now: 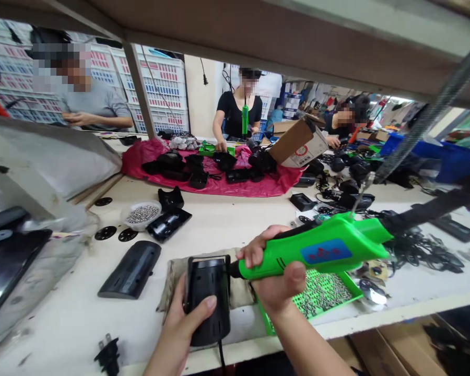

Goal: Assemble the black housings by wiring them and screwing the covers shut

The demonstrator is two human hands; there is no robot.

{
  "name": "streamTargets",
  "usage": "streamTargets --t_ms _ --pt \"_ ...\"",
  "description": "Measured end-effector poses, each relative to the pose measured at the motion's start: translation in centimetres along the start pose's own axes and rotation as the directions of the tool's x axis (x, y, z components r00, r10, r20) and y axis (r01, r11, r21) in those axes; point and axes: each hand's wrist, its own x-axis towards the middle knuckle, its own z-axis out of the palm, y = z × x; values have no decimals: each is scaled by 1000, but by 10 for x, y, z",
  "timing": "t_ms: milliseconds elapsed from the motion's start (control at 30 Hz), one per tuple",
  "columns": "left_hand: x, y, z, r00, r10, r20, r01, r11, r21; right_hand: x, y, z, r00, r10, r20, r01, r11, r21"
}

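My left hand [188, 318] is closed around a black plastic housing [209, 297], thumb across its front. A cord runs down from its lower end, and the housing rests over a worn cloth pad [176, 279] near the table's front edge. In my right hand [276, 277] is a green electric screwdriver [290, 256], held sideways with its dark nose pointing left at the housing's upper right side. Whether the tip touches the housing I cannot tell. Under the screwdriver sits a green tray of screws [325, 295], partly hidden by my wrist.
A curved black cover [131, 269] and a bowl of small metal parts [141, 214] lie left. A power plug [107, 355] is at the front edge. Black parts sit on a pink sheet [235, 190] beyond. A spring [426, 104] hangs above right. Co-workers sit opposite.
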Motion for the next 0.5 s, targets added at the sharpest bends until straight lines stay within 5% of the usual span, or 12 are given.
streamTargets --t_ms 233,500 --pt "4 -1 3 995 84 55 -87 995 56 -6 -35 23 986 -89 144 87 996 23" --pt "5 3 5 994 101 30 -103 991 89 -10 1 39 975 30 220 -52 994 98"
